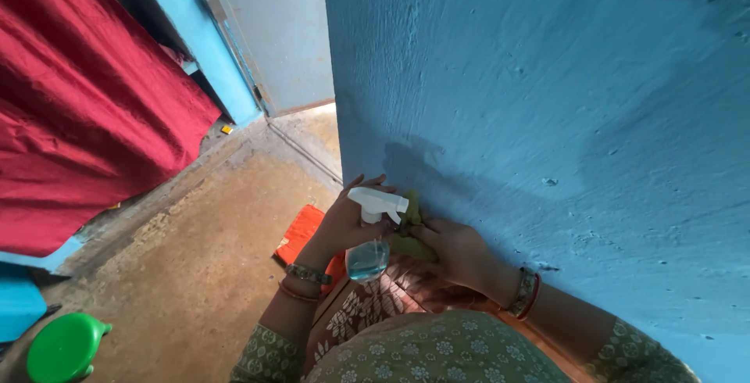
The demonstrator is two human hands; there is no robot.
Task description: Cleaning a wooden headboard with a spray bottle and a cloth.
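The left hand (344, 223) has its grip closed around a spray bottle (370, 234) while the right hand (457, 250) clasps a green cloth (412, 230) against the blue wall (562, 117)

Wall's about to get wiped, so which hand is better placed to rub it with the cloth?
Probably right: the right hand holds the green cloth beside the blue wall; the left hand grips the spray bottle.
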